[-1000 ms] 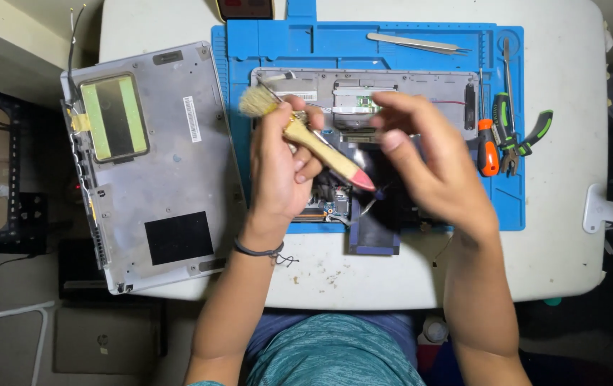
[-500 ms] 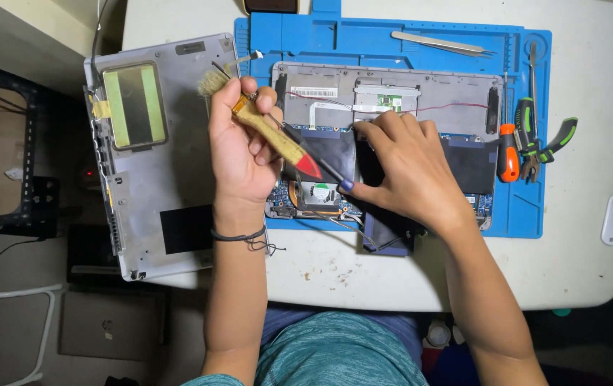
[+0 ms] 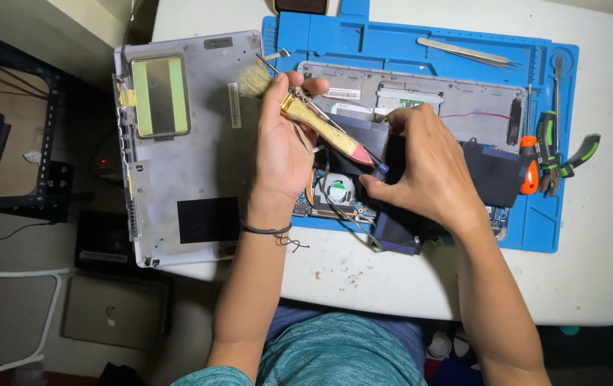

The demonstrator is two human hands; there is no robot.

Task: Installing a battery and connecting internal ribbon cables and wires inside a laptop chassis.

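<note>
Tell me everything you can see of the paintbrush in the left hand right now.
The paintbrush is small, with a pale wooden handle that ends in a red tip, a brass-coloured ferrule and splayed, tan bristles. The left hand grips it near the ferrule, thumb across the top. It lies tilted: bristles up and to the left over the edge of the grey bottom cover, red tip down and to the right toward the right hand, above the opened laptop. Whether the tip touches the right hand cannot be told.

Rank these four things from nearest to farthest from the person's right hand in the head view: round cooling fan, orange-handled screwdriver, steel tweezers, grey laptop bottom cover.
From the right hand:
1. Round cooling fan, just left of the fingertips.
2. Orange-handled screwdriver, to its right on the blue mat.
3. Steel tweezers, up at the mat's far edge.
4. Grey laptop bottom cover, far left, beyond the left hand.
</note>
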